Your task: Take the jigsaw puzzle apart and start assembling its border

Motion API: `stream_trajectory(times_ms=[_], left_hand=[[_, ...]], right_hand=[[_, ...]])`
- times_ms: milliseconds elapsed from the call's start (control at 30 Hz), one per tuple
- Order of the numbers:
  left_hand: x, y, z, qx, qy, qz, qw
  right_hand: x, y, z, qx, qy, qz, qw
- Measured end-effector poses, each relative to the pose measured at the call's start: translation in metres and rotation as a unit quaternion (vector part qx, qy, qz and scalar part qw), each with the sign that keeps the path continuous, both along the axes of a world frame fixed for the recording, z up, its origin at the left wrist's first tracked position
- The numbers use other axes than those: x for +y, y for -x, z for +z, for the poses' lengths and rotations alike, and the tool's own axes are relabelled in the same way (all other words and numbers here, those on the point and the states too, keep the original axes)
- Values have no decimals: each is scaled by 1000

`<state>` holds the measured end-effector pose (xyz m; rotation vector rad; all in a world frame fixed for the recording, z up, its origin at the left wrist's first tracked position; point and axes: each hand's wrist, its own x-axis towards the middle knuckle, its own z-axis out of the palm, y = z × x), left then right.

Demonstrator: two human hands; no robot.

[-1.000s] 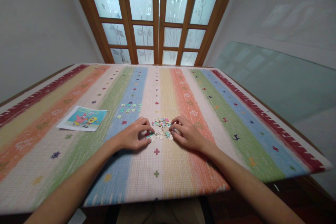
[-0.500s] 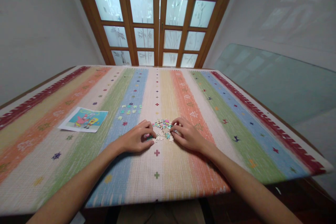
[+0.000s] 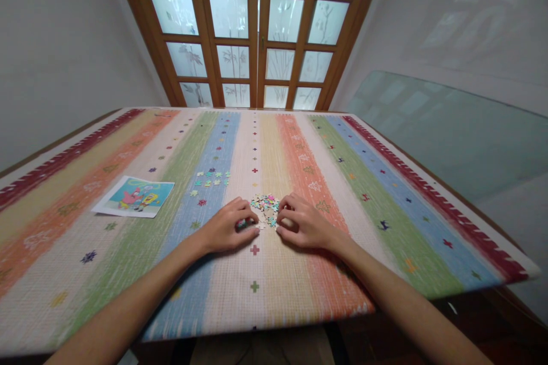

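A loose heap of small jigsaw puzzle pieces (image 3: 268,208) lies on the striped tablecloth, between my two hands. My left hand (image 3: 233,224) is curled against the heap's left side, with some pieces showing in the gap between thumb and fingers. On the right side, my right hand (image 3: 302,221) bends its fingers and thumb around the heap's edge; its fingertips touch pieces, and the palm side is hidden. Beyond my left hand, several pale green and teal puzzle pieces (image 3: 208,183) sit in loose rows on the blue stripe.
A printed cartoon picture (image 3: 136,197) lies flat on the left of the table. The striped tablecloth (image 3: 282,285) covers the table up to its front edge. Wooden glazed doors (image 3: 257,40) stand behind it, and a greenish glass panel (image 3: 428,120) leans at the right wall.
My left hand has shifted slightly right, closer to my right hand, and the heap between them looks narrower. The whole view has moved a little. The picture and the rows of pieces stay put.
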<state>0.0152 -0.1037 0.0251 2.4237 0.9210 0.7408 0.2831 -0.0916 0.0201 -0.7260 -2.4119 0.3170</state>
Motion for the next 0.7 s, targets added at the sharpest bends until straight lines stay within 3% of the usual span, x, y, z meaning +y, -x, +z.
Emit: stream_trajectory(times_ms=[200,700], left_hand=[[0,-7,-8,19,-27,20,999],[-4,-12,-4,-19,21,-16,999]], right_hand=[[0,-2,0,-32,12,17,999],[6,-5,3,-41,9,25,999]])
